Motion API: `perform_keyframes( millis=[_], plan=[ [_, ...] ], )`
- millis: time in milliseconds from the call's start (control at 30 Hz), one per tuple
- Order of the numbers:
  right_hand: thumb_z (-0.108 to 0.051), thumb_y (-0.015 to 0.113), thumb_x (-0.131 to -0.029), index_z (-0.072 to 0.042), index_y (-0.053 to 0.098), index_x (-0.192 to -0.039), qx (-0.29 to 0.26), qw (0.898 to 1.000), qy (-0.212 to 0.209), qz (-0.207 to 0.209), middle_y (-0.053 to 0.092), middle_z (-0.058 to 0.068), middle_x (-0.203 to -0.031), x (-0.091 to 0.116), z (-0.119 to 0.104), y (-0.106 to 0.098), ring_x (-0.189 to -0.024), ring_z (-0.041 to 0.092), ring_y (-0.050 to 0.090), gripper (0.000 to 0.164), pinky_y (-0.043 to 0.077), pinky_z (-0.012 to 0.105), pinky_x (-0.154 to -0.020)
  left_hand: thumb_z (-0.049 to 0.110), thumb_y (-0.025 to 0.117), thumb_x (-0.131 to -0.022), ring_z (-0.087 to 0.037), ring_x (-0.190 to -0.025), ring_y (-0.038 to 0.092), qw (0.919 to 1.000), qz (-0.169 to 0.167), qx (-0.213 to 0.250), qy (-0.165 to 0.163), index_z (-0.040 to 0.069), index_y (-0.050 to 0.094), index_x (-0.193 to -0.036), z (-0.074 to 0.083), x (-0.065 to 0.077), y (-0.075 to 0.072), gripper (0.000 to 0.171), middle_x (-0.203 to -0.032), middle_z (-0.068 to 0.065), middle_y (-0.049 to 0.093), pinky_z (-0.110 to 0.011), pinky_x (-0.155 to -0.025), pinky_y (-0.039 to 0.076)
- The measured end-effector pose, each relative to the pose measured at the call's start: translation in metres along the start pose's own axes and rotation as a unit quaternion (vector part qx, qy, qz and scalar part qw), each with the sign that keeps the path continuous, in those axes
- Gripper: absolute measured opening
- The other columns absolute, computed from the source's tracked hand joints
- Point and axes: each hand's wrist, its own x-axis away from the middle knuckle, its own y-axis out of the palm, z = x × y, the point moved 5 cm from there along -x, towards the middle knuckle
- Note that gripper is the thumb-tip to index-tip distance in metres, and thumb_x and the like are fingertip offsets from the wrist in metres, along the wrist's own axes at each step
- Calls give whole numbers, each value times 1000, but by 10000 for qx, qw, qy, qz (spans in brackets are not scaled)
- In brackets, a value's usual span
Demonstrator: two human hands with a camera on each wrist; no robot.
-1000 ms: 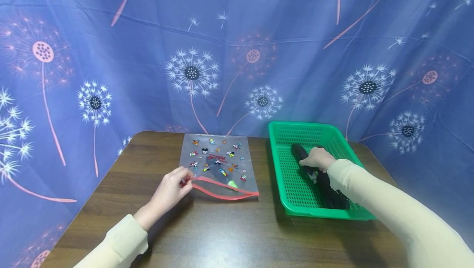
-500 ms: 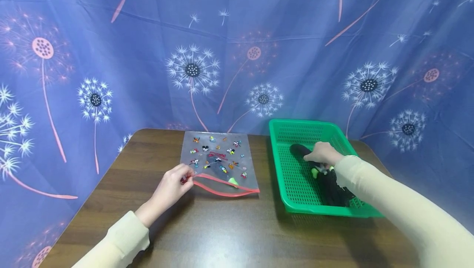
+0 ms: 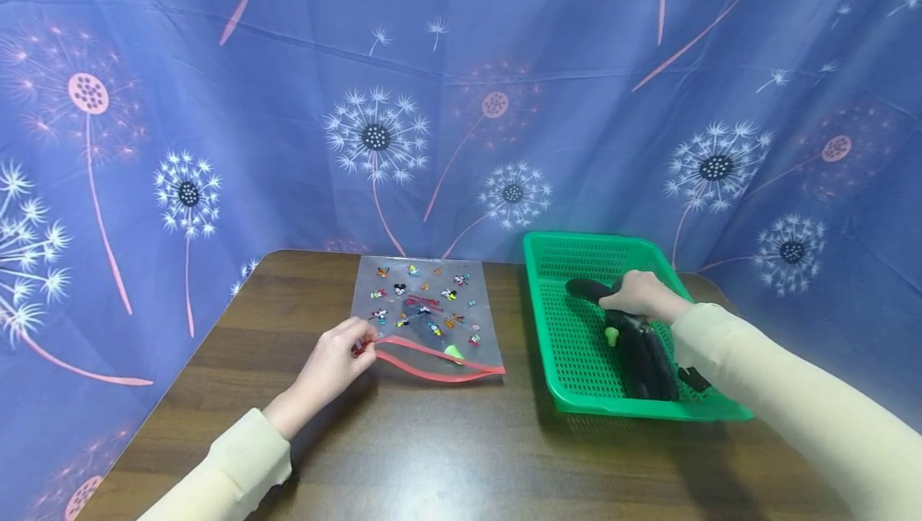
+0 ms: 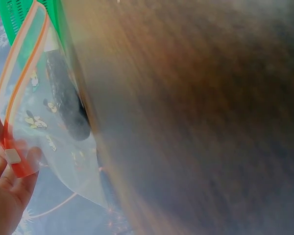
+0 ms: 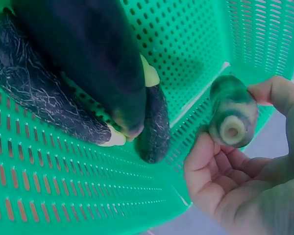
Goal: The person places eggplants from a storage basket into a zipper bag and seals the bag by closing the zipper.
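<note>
My left hand (image 3: pixel 334 365) pinches the left corner of a clear zip bag (image 3: pixel 367 297) by its red zip edge, the mouth parted. Seen from the left wrist, a white slider (image 4: pixel 12 155) sits at that corner, and a dark eggplant (image 4: pixel 66 93) lies inside the bag. Over the green basket, my right hand (image 3: pixel 641 295) holds another eggplant (image 5: pixel 232 115) between thumb and fingers, its pale, round stem end facing the right wrist camera. Below it in the basket lie a large smooth eggplant (image 5: pixel 93 54), a wrinkled one (image 5: pixel 44 93) and one with a light green cap (image 5: pixel 154 127).
The green slotted basket (image 3: pixel 543 361) stands at the right of the brown wooden table (image 3: pixel 403 457). The bag lies left of it, near the back edge, its film printed with small cartoon figures. A blue dandelion-print curtain (image 3: pixel 288 105) hangs behind.
My right hand has shifted right within the basket with the eggplant in its grip, uncovering more of the eggplants below. My left hand stays at the bag's corner.
</note>
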Motion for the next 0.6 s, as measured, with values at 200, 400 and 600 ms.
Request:
perform_keyframes(
  millis=[200, 400, 600],
  plan=[
    [-33, 60, -86, -18, 35, -50, -17, 9989, -361, 303, 24, -8, -45, 9, -3, -12, -38, 7, 26, 46, 39, 29, -48, -4, 68, -65, -4, -60, 48, 10000, -12, 27, -26, 12, 59, -75, -1, 1, 1, 21, -69, 7, 51, -16, -52, 41],
    [-28, 62, -87, 8, 59, -95, -161, 9971, -524, 531, 53, 3, -57, 19, -7, -25, -44, 11, 48, 38, 50, 35, -61, -4, 68, -65, -3, -60, 48, 10000, 25, 21, 11, 11, 59, -75, -1, 1, 1, 21, -68, 7, 50, -15, -53, 40],
    [-26, 62, -88, 14, 49, -120, -228, 9967, -584, 524, 59, 6, -53, 26, -7, -29, -52, 16, 59, 53, 51, 45, -78, -4, 69, -65, -2, -60, 48, 10000, 27, 18, 28, 12, 59, -75, 0, 1, 1, 22, -68, 7, 50, -12, -54, 38]
  ],
)
